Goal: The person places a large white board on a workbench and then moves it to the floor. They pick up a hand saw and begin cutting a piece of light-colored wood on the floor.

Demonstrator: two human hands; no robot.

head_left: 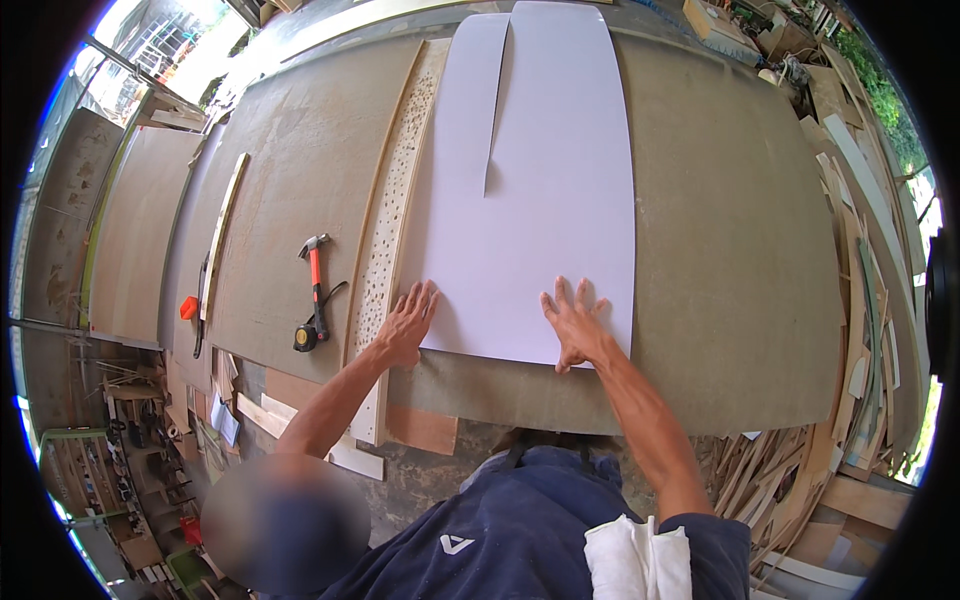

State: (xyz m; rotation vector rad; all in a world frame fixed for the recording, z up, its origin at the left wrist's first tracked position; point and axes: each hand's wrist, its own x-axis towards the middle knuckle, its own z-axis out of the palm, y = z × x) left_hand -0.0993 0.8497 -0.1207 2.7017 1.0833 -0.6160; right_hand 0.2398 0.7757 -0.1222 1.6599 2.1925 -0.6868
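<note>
A long white sheet (540, 250) lies flat on the big brown work board, running away from me. From its far edge a slit runs partway down it, and the strip left of the slit sits slightly apart. My right hand (577, 326) rests on the near right part of the sheet, fingers spread, thumb by the near edge. At the near left corner is my left hand (405, 325), fingers extended over the sheet's left edge and the speckled long board (393, 190) beside it. Neither hand grips anything.
Left of the speckled board lie a claw hammer (316, 275) with a red and black handle and a tape measure (305, 337). Farther left is a pale wooden strip (224, 235). Wood offcuts (775, 480) are piled at the right, beyond the brown work board (730, 240).
</note>
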